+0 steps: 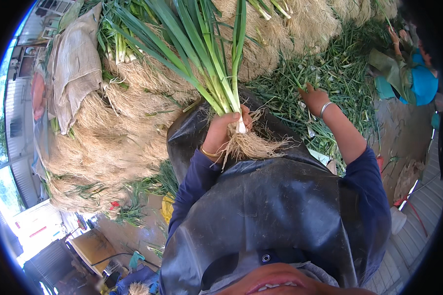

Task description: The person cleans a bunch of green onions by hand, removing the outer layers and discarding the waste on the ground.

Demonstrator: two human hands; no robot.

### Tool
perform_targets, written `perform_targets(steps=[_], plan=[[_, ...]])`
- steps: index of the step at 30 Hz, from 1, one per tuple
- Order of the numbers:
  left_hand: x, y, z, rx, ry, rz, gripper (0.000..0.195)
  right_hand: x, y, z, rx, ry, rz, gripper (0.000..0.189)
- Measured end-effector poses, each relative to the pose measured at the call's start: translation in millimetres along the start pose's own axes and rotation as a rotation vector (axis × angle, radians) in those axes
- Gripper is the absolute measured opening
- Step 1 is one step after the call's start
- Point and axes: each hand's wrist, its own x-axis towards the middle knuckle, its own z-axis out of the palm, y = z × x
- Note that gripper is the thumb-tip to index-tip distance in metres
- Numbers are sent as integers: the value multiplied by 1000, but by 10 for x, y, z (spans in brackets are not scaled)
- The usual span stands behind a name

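My left hand [225,129] is closed around the white lower stems of a bunch of green onions [216,79], above the lap of a black waterproof apron [265,199]. Their long green leaves point away from me, and the tangled pale roots [254,145] hang over the apron. My right hand [314,99] is stretched out to the right, over a heap of loose green leaves [339,70]. A thin green leaf touches its fingertips; whether the fingers grip it I cannot tell.
Piled onion bunches with dry roots [107,136] fill the left and far side, partly under a burlap cloth [78,62]. At the far right sits another person in bright blue [424,83], hands near a leaf. A yellow bag [167,208] lies left of my apron.
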Motion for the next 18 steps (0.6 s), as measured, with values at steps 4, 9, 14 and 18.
perform_targets(steps=[4, 9, 14, 18], plan=[[-60, -9, 83, -31, 9, -20, 33, 626, -722, -676, 827, 240, -188, 65], [-136, -15, 213, -13, -52, -10, 34, 1391, -1077, -898, 1506, 275, -386, 32], [-256, -8, 30, 63, -29, 59, 38, 1426, -560, -500, 1859, 469, 35, 21], [-295, 5, 26, 61, -27, 63, 39, 1277, 1009, 926, 2340, 803, 673, 20]])
